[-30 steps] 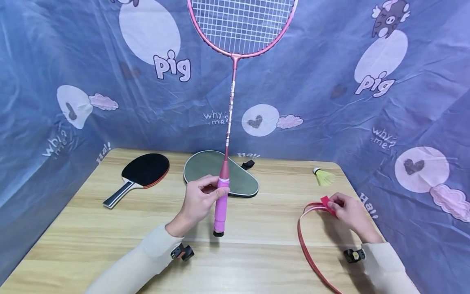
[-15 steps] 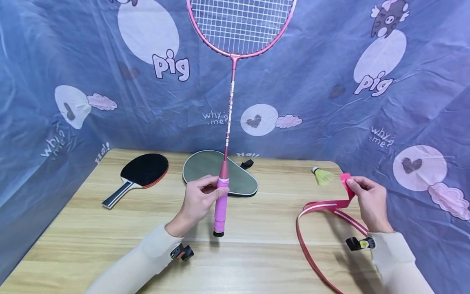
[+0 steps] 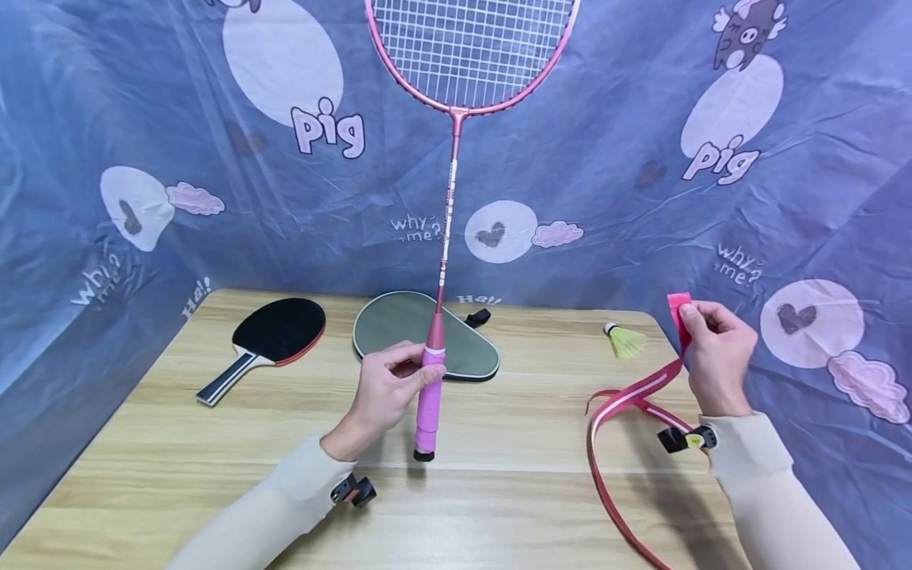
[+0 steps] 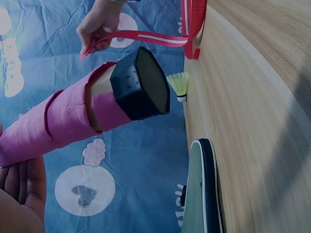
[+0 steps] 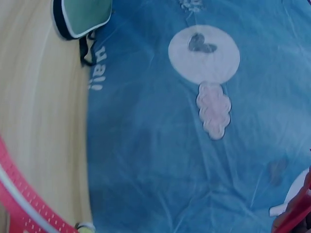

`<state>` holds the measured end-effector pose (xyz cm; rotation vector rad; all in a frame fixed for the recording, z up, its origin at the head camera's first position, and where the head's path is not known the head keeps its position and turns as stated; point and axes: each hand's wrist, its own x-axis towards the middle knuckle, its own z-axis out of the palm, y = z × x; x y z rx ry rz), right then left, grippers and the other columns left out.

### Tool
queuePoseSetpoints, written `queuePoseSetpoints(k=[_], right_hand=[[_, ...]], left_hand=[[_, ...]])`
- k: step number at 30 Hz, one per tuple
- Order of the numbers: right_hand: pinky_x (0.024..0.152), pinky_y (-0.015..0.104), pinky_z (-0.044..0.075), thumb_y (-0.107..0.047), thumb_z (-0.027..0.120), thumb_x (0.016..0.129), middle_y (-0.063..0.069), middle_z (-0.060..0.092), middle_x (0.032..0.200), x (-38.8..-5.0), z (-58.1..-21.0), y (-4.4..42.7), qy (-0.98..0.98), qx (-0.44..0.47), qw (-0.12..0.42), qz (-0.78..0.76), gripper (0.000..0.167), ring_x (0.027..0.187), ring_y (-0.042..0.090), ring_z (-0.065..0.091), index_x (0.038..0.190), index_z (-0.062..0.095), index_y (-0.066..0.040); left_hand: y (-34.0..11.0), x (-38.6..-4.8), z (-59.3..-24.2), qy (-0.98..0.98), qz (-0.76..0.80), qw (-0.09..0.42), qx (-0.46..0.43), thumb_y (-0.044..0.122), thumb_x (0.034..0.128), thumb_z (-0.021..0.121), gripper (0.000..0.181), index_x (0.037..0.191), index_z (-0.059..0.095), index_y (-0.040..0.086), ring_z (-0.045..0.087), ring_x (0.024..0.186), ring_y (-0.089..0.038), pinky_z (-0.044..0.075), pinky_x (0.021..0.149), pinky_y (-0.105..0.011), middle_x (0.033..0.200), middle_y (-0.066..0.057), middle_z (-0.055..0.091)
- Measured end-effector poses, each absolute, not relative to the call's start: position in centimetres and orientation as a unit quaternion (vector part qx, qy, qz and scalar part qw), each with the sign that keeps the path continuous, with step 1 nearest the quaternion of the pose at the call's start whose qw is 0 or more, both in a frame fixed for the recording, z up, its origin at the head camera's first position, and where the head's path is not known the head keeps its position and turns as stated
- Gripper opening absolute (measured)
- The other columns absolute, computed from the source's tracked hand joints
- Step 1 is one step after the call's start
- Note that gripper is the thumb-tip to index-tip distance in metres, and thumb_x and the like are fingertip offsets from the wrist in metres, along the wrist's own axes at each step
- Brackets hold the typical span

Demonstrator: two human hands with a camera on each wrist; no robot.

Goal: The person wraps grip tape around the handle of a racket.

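My left hand [image 3: 385, 388] pinches the purple-wrapped handle [image 3: 429, 404] of a pink badminton racket [image 3: 449, 214], which stands roughly upright above the table. Seen from the left wrist, overlapping wrap layers run down to the black butt cap [image 4: 146, 85], beside which a beige patch shows. Between thumb and fingers, my right hand [image 3: 723, 348] pinches the end of a long red grip tape [image 3: 641, 385] with a white stripe. The tape loops down toward the near table edge. Perforations show on the tape [image 5: 34, 206] in the right wrist view, where the hand is mostly out of frame.
On the wooden table [image 3: 513, 507] lie a black table tennis bat [image 3: 281, 328] at left, a green paddle case [image 3: 399, 321] behind the racket handle, and a yellow shuttlecock [image 3: 627, 340] at back right. A blue printed cloth [image 3: 613, 158] encloses the back and sides.
My right hand has moved up, first also rightward, lifting the tape's end and drawing more of it off the table. My left hand and the racket have stayed nearly still.
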<state>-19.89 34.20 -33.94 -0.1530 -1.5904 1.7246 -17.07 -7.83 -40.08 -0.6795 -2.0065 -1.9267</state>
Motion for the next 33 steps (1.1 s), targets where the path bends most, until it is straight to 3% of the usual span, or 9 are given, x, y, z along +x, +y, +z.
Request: queuePoseSetpoints(k=[9,12,21,27,33], right_hand=[[0.053,0.013,0.042,0.002,0.071,0.090,-0.006,0.067,0.066,-20.8,-32.2,30.3,-0.626,0.027,0.393,0.672,0.013,0.058,0.003,0.054,0.080,0.074,-0.006],[0.053,0.013,0.039,0.000,0.070,0.091,-0.008,0.066,0.066,-21.0,-31.7,28.6,-0.640,0.055,0.381,0.665,0.014,0.058,0.002,0.052,0.080,0.073,-0.007],[0.055,0.015,0.039,-0.006,0.068,0.095,-0.013,0.063,0.070,-20.8,-30.8,23.9,-0.729,0.122,0.309,0.599,0.012,0.061,0.000,0.050,0.087,0.069,0.004],[0.053,0.018,0.039,-0.004,0.071,0.093,-0.011,0.058,0.069,-19.3,-30.5,21.6,-0.809,0.173,0.254,0.500,0.012,0.061,0.003,0.047,0.082,0.069,0.000],[0.051,0.020,0.039,-0.004,0.075,0.089,-0.002,0.064,0.071,-18.1,-30.2,19.2,-0.830,0.226,0.223,0.459,0.007,0.059,0.005,0.049,0.084,0.073,-0.007]], left_hand=[[-7.7,-17.0,-40.0,-0.694,-0.666,0.136,-0.236,0.002,0.0850,0.079,0.025,0.109,0.075,-0.004,0.064,0.078,-0.007,0.060,0.073,-0.021,0.091,-0.019,0.070],[-7.6,-17.0,-40.0,-0.695,-0.666,0.134,-0.235,0.003,0.0852,0.079,0.025,0.109,0.076,-0.004,0.064,0.078,-0.007,0.060,0.072,-0.022,0.091,-0.019,0.070],[-6.9,-16.9,-40.0,-0.689,-0.669,0.139,-0.241,0.001,0.0844,0.079,0.024,0.107,0.076,-0.005,0.063,0.077,-0.006,0.059,0.070,-0.021,0.090,-0.019,0.070],[-6.5,-16.8,-40.1,-0.686,-0.676,0.130,-0.236,0.004,0.0851,0.079,0.026,0.109,0.076,-0.004,0.065,0.077,-0.007,0.060,0.072,-0.022,0.092,-0.019,0.070],[-6.5,-16.8,-40.1,-0.690,-0.672,0.135,-0.234,0.005,0.0853,0.080,0.027,0.111,0.076,-0.003,0.065,0.078,-0.008,0.060,0.072,-0.023,0.092,-0.018,0.071]])
